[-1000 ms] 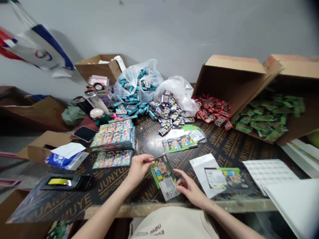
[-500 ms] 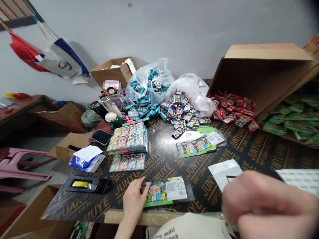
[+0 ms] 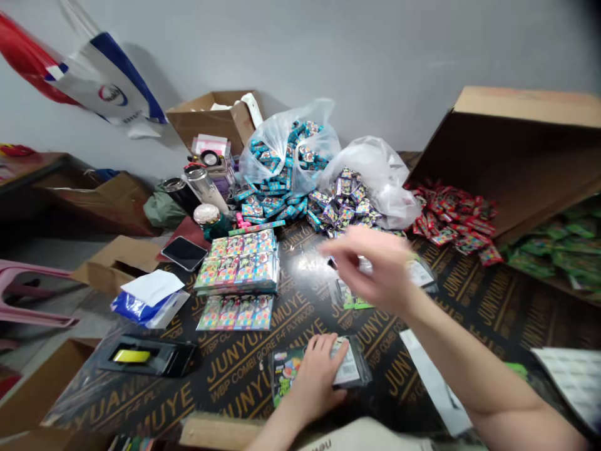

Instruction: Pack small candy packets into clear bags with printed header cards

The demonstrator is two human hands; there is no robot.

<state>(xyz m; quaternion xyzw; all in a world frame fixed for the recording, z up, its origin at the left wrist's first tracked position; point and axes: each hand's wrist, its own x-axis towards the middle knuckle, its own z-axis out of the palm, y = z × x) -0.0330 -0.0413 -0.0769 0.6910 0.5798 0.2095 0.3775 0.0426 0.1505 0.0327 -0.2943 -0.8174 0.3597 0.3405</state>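
Observation:
My left hand (image 3: pixel 315 379) lies flat, fingers spread, on a dark printed packet with a white label (image 3: pixel 350 368) near the table's front edge. My right hand (image 3: pixel 370 266) is raised over the middle of the table, smeared by motion, above a small pile of green-edged packets (image 3: pixel 351 299). Its fingers cannot be made out. Behind it lie a heap of purple sachets (image 3: pixel 340 210) spilling from a clear bag and a heap of blue sachets (image 3: pixel 277 188) in another bag.
A stack of colourful card sheets (image 3: pixel 239 263) lies left of centre, a black tape dispenser (image 3: pixel 143 357) front left. Red sachets (image 3: pixel 451 216) and green sachets (image 3: pixel 554 247) spill from tipped cardboard boxes (image 3: pixel 511 150) at the right. Flasks (image 3: pixel 200 188), a phone (image 3: pixel 183 252) and a white sheet (image 3: pixel 570 373) also sit there.
My right hand has swung from close to the camera out over the table's middle. My left hand slid from the packet's left edge onto its top. The view shifted.

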